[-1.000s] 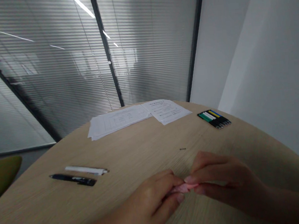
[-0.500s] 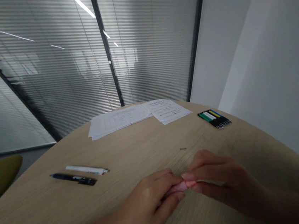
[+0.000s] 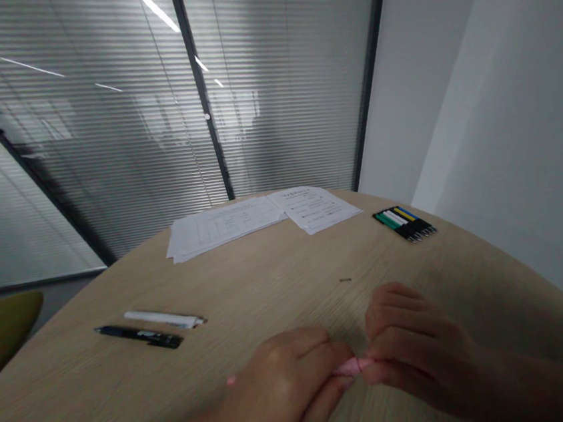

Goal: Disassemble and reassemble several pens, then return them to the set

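A slim pink pen [image 3: 347, 367] runs between my two hands, low in the middle of the view. My left hand [image 3: 290, 385] wraps round its barrel from above, and a small pink end pokes out behind that hand on the left. Thumb and fingers of my right hand [image 3: 416, 344] pinch the pen's right end. Most of the barrel is hidden under my fingers. Just beyond the hands, a tiny dark, thin piece [image 3: 345, 279] lies on the table; its kind is too small to tell.
On the round wooden table [image 3: 248, 275], a white pen [image 3: 162, 317] and a black pen [image 3: 141, 336] lie at left. Printed sheets [image 3: 227, 227] spread at the back. Several pens in a black holder [image 3: 403, 223] rest at right. A green chair [image 3: 7, 334] stands left.
Both hands have shifted slightly toward me with the pen. My right fingers have curled tighter round its end, and a pink end now shows behind my left hand.
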The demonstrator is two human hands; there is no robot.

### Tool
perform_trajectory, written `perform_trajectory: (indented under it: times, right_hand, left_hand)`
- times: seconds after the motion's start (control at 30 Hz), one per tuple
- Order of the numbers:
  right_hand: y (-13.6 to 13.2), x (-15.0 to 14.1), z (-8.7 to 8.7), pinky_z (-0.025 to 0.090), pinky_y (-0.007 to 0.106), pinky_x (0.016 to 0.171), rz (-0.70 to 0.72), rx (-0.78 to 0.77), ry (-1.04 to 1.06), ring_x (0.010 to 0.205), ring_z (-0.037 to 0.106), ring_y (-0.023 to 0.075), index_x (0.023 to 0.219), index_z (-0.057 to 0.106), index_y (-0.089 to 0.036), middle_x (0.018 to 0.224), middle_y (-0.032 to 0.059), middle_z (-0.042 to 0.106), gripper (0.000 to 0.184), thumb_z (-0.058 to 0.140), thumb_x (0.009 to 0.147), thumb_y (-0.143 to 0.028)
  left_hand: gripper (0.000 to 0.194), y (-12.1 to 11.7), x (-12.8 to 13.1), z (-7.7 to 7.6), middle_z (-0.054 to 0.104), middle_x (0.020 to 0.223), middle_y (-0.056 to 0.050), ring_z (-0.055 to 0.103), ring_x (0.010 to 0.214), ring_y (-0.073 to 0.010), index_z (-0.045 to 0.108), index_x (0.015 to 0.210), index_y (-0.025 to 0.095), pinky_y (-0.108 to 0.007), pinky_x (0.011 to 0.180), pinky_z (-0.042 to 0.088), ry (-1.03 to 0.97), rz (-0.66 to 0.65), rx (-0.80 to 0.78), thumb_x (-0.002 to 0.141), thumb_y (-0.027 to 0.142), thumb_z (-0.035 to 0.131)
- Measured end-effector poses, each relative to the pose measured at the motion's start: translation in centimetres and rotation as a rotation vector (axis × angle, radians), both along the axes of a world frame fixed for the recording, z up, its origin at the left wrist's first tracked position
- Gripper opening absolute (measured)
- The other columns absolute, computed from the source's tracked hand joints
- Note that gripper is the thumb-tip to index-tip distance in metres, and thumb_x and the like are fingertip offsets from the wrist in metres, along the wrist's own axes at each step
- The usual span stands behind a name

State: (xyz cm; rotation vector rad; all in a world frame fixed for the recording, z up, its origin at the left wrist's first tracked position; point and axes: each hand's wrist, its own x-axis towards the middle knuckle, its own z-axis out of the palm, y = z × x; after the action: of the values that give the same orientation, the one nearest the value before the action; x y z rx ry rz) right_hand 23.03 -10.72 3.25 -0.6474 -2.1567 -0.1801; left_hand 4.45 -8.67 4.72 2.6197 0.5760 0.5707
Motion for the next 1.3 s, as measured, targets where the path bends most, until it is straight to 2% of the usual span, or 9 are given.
perform_trajectory:
  times: [0.2, 0.33, 0.43, 0.5, 0.73, 0.9, 1.0, 1.07, 1.3]
  right_hand:
    - [0.0, 0.1, -0.2, 0.034, 0.026, 0.056, -0.09, 0.098, -0.169, 0.048, 0.038, 0.0093, 0.053, 0.043, -0.017, 0.048, -0.0026, 0.045, 0.033, 0.038, 0.085, -0.023]
    - [0.2, 0.4, 0.0, 0.036, 0.031, 0.066, -0.093, 0.088, -0.194, 0.06, 0.046, 0.0136, 0.075, 0.052, -0.016, 0.06, 0.0018, 0.054, 0.031, 0.033, 0.086, -0.038]
    - [0.2, 0.5, 0.3, 0.036, 0.031, 0.068, -0.102, 0.083, -0.211, 0.063, 0.047, 0.0133, 0.078, 0.05, -0.015, 0.064, 0.0017, 0.056, 0.012, 0.041, 0.082, -0.021]
    - [0.2, 0.4, 0.4, 0.036, 0.029, 0.067, -0.087, 0.078, -0.218, 0.06, 0.046, 0.0117, 0.073, 0.049, -0.016, 0.063, 0.0004, 0.055, 0.012, 0.041, 0.08, -0.012]
    - [0.4, 0.1, -0.5, 0.034, 0.025, 0.06, -0.132, 0.131, -0.223, 0.05, 0.039, 0.0093, 0.055, 0.041, -0.018, 0.049, -0.0034, 0.045, 0.03, 0.038, 0.084, -0.017]
    - [0.2, 0.5, -0.3, 0.037, 0.031, 0.067, -0.119, 0.126, -0.247, 0.06, 0.047, 0.013, 0.071, 0.05, -0.016, 0.06, 0.0014, 0.055, 0.029, 0.032, 0.087, -0.032]
    - [0.0, 0.8, -0.1, 0.037, 0.032, 0.071, -0.082, 0.143, -0.284, 0.062, 0.049, 0.0123, 0.076, 0.05, -0.016, 0.066, 0.0009, 0.058, 0.012, 0.04, 0.082, -0.016]
    - [-0.1, 0.9, -0.1, 0.036, 0.031, 0.074, -0.053, 0.147, -0.296, 0.063, 0.049, 0.0112, 0.076, 0.051, -0.015, 0.066, 0.0, 0.059, 0.016, 0.038, 0.08, -0.007]
    - [0.0, 0.4, -0.4, 0.037, 0.028, 0.068, -0.069, 0.121, -0.234, 0.055, 0.045, 0.0097, 0.07, 0.047, -0.016, 0.056, -0.0019, 0.053, 0.017, 0.038, 0.082, -0.008]
  left_hand:
    - [0.022, -0.2, -0.1, -0.2, 0.059, 0.07, -0.003, 0.054, 0.063, -0.0123, 0.056, 0.083, 0.017, -0.021, 0.057, 0.042, 0.026, 0.023, 0.094, 0.086, 0.018, 0.034]
    - [0.021, 0.4, -0.3, -0.8, 0.06, 0.076, -0.004, 0.055, 0.068, -0.0132, 0.055, 0.092, 0.017, -0.022, 0.059, 0.043, 0.009, 0.0, 0.103, 0.086, 0.018, 0.035]
    - [0.021, 0.7, -0.3, -0.8, 0.059, 0.074, -0.004, 0.054, 0.066, -0.0132, 0.056, 0.089, 0.015, -0.022, 0.058, 0.043, 0.018, 0.016, 0.105, 0.085, 0.017, 0.035]
    - [0.022, 0.7, -0.3, -0.6, 0.059, 0.072, -0.004, 0.054, 0.065, -0.0129, 0.056, 0.086, 0.015, -0.021, 0.057, 0.043, 0.03, 0.032, 0.105, 0.085, 0.018, 0.035]
    - [0.023, 0.3, 0.0, -0.5, 0.059, 0.068, -0.002, 0.053, 0.059, -0.0113, 0.056, 0.081, 0.017, -0.02, 0.053, 0.041, 0.011, 0.019, 0.183, 0.087, 0.019, 0.034]
    - [0.021, 0.5, -0.1, -0.9, 0.058, 0.068, -0.003, 0.053, 0.06, -0.0119, 0.056, 0.083, 0.016, -0.02, 0.052, 0.041, 0.014, 0.022, 0.215, 0.086, 0.019, 0.035]
    - [0.021, 0.7, -0.2, -0.9, 0.057, 0.068, -0.003, 0.053, 0.061, -0.0122, 0.056, 0.084, 0.015, -0.021, 0.054, 0.042, 0.015, 0.028, 0.186, 0.086, 0.018, 0.035]
    - [0.022, 0.7, -0.2, -0.7, 0.057, 0.067, -0.003, 0.053, 0.061, -0.0123, 0.056, 0.084, 0.014, -0.021, 0.055, 0.042, 0.018, 0.019, 0.166, 0.086, 0.018, 0.035]
    - [0.021, 0.5, -0.2, -0.7, 0.058, 0.07, -0.004, 0.053, 0.063, -0.0124, 0.056, 0.086, 0.014, -0.02, 0.055, 0.042, 0.029, -0.004, 0.14, 0.086, 0.017, 0.035]
